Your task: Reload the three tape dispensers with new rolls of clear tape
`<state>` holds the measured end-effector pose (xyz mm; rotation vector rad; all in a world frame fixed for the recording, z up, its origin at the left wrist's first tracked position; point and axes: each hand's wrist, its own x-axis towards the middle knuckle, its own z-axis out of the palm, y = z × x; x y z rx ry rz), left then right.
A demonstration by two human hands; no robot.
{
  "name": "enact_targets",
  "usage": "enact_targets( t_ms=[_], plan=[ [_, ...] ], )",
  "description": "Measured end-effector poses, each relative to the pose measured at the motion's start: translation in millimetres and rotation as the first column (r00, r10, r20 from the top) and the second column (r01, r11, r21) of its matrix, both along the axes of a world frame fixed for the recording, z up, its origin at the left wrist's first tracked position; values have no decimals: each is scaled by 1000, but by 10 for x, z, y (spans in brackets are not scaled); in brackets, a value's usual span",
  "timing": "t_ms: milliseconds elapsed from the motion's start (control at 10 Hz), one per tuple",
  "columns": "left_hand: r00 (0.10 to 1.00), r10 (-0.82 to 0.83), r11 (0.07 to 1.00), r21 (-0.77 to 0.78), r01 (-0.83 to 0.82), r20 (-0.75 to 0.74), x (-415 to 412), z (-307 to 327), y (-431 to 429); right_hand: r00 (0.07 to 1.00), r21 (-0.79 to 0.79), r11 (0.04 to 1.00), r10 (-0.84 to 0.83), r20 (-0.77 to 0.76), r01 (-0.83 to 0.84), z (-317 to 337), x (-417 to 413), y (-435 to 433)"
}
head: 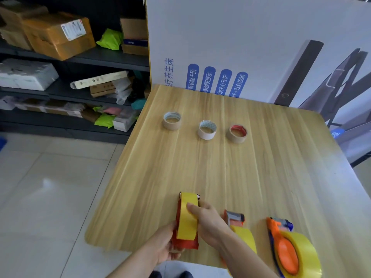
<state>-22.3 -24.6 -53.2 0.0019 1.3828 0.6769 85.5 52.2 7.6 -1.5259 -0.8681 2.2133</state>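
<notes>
Near the table's front edge I hold a red tape dispenser (pixel 185 243) carrying a yellowish tape roll (pixel 187 216). My left hand (pixel 164 247) grips the dispenser's lower end. My right hand (pixel 208 223) holds the roll's side, thumb pressed on its outer face. To the right lies a second dispenser (pixel 234 218) with a yellow roll (pixel 246 239), partly hidden by my right forearm. At the far right lies an orange dispenser (pixel 281 245) with a roll (pixel 303 255) on it. Three empty cardboard cores (pixel 172 121) (pixel 207 129) (pixel 237 133) stand in a row farther back.
The wooden table (pixel 200 167) has a large printed cardboard panel (pixel 241 47) standing along its far edge. Dark shelves (pixel 70 63) with boxes and parcels fill the left. A tiled floor (pixel 50 187) lies left of the table.
</notes>
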Motion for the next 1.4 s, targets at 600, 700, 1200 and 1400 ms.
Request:
enact_targets(
  t_ms=[600, 700, 1200, 1400],
  plan=[
    [739, -107, 880, 284, 382, -665, -321, 100, -149, 996, 67, 997, -35, 80, 30, -199, 40, -371],
    [808, -75, 811, 436, 390, -584, -310, 228, -102, 986, 137, 989, -82, 143, 62, -206, 81, -401],
    [665, -277, 738, 290, 610, -693, -340, 321, 4, 705, 403, 775, 77, 705, -487, -106, 68, -524],
    [441, -380, 656, 100, 749, -813, -381, 482, 127, 575, 352, 700, 102, 812, -621, 151, 107, -415]
  ],
)
